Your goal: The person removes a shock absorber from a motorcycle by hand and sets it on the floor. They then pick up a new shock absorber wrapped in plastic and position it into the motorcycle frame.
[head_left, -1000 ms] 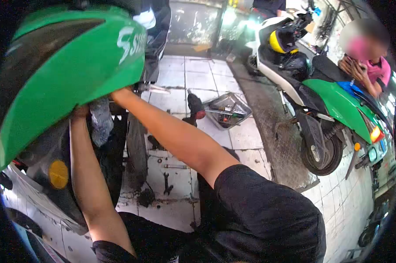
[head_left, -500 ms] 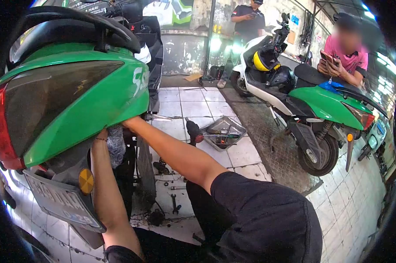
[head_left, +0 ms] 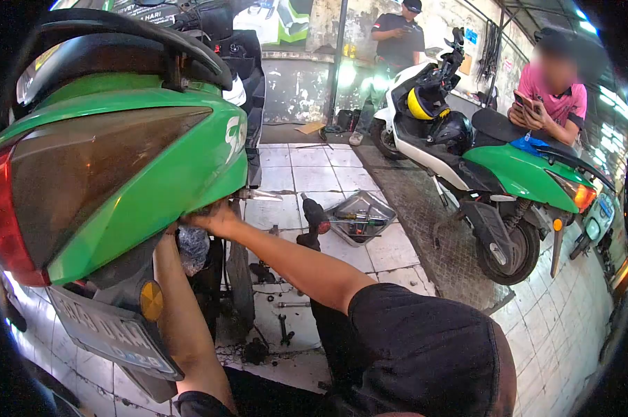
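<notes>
A green scooter point(head_left: 140, 187) fills the left side, its rear end and red tail light toward me. My right hand point(head_left: 216, 221) is under the lower edge of the green panel; its back shows, but its fingers are hidden. My left arm reaches up behind the licence plate point(head_left: 112, 333), and the left hand is hidden beneath the bodywork. Between my wrists sits a part wrapped in clear plastic point(head_left: 193, 247). Whether either hand holds anything is not visible.
On the tiles lie a power drill point(head_left: 315, 219), a metal tray point(head_left: 361, 217) of tools and a wrench point(head_left: 284, 330). Another green-and-white scooter point(head_left: 498, 163) stands right. One person point(head_left: 553, 104) leans on it with a phone; another person point(head_left: 398, 42) stands behind.
My right hand has come partly out from under the panel, so its back now shows. The view has shifted slightly, with the scooter appearing lower and further right.
</notes>
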`<state>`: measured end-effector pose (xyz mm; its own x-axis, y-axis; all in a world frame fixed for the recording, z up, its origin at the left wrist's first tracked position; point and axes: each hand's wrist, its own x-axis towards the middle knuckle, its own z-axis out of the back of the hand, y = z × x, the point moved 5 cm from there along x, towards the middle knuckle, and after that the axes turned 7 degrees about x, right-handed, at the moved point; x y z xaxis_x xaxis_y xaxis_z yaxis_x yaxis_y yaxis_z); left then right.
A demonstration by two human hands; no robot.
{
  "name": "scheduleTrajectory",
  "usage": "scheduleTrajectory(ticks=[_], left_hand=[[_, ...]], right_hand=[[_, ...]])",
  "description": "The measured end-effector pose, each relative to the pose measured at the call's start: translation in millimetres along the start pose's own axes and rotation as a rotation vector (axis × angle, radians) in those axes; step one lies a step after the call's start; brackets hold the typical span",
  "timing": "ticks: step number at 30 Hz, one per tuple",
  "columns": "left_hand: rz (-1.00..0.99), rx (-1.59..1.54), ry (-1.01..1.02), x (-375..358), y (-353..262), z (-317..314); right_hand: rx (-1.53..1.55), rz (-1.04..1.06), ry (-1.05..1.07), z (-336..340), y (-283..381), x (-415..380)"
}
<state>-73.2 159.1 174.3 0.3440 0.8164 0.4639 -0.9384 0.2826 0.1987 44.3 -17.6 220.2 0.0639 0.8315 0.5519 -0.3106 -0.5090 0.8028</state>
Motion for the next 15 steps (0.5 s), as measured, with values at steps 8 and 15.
scheduleTrajectory(ticks=[8, 15], left_hand=[[-0.007, -0.093, -0.029, -0.6, -2.5, 2.1], [-0.014, -0.132, -0.047, -4.5, -2.5, 2.4]], right_hand=[[-0.259, -0.188, 0.287, -22.9, 9.2, -17.9], [0.042, -0.31, 0.197, -40.1, -19.4, -38.7]])
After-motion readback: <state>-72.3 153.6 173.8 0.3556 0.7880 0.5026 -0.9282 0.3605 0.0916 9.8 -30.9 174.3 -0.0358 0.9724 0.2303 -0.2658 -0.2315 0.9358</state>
